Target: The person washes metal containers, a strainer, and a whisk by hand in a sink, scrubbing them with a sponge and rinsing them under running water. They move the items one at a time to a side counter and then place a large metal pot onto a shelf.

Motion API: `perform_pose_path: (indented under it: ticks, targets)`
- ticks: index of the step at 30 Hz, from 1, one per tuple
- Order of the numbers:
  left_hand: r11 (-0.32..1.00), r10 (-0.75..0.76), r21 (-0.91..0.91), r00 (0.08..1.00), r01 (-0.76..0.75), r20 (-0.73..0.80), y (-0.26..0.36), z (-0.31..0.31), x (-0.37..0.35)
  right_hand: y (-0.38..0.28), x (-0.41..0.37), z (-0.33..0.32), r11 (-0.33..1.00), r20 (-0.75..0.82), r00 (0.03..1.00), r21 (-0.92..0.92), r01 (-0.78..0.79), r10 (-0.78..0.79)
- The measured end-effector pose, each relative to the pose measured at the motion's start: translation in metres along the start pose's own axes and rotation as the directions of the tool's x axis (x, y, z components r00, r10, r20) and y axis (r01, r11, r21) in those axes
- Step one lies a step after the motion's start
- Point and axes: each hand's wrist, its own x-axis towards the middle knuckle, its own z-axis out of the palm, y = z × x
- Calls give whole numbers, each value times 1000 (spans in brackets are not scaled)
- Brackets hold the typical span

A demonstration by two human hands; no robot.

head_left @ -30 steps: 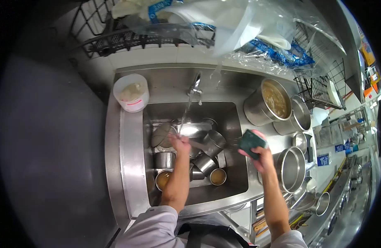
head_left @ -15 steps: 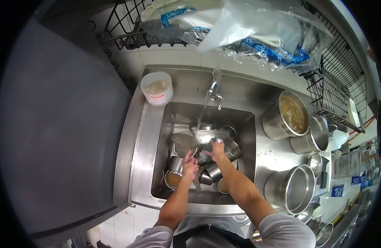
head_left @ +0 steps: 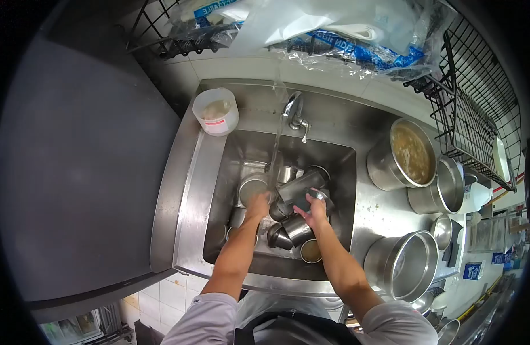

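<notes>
Water runs from the faucet [head_left: 294, 108] into a steel sink [head_left: 213, 195] holding several metal containers. My left hand [head_left: 258, 206] is under the stream, over a round metal pot [head_left: 252, 188]; its fingers are blurred and what they hold, if anything, is hidden. To its right, my right hand [head_left: 314, 209] has its thumb apart from its fingers, curved round a greenish-grey scouring pad [head_left: 303, 202]. Beside that hand lies a metal cylinder [head_left: 296, 187]. A small round cup [head_left: 311, 251] stands below it, near the front of the sink.
A white tub [head_left: 216, 118] sits on the back left rim. On the right counter stand a pot of brown liquid [head_left: 412, 152], another metal pot [head_left: 446, 187] and a large pot [head_left: 400, 267]. Plastic bags [head_left: 357, 34] and a wire rack [head_left: 478, 115] are above.
My left hand has moved up under the water. The flat round utensil with the handle, formerly at that hand, is no longer distinct. The camera view has shifted slightly.
</notes>
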Motion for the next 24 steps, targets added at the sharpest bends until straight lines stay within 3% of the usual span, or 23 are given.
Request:
perform_pose_path:
  ticks: [1,3,4,6,8,9,11,12,15,18,19,22,23,24]
  targets:
    - [990,97,-95,994,-102,-55,-11,11,-4,0,-1,3,994,-5,997,-73,77,-78]
    - [797,-17,-590,982,128,190,7,-6,-34,6,12,9,912,63,948,-259,317,-312]
    - [606,-22,-746,943,277,333,20,-21,-53,17,26,15,806,112,885,-374,459,-452]
    - [499,33,-816,935,291,353,48,-37,-86,35,49,35,489,250,703,-564,665,-666]
    - [401,58,-861,929,314,366,55,-48,-115,31,59,55,881,-70,902,-260,395,-425]
    - [364,57,-876,931,317,360,51,-57,-123,28,62,68,971,-161,958,-40,235,-238]
    - [259,99,-912,931,317,352,43,-79,-143,22,61,63,935,165,986,345,-84,28]
    - [239,97,-902,916,359,390,36,-84,-147,23,59,61,838,354,929,468,-279,111]
    - [205,148,-876,871,436,468,10,-86,-140,36,58,66,879,339,934,405,-252,112]
    - [-140,17,-942,952,304,304,9,-77,-87,32,70,68,907,343,933,349,-237,112]
    - [-211,97,-962,983,175,158,13,-76,-69,21,69,67,886,385,909,351,-303,158]
    - [-315,-128,-909,937,273,326,36,-85,-7,-27,45,64,991,258,957,-13,-131,130]
    - [-303,-91,-922,956,241,280,42,-86,11,-33,50,61,989,150,987,-141,-41,62]
    - [-296,-60,-932,970,208,236,42,-83,25,-36,51,54,888,92,966,-379,260,-243]
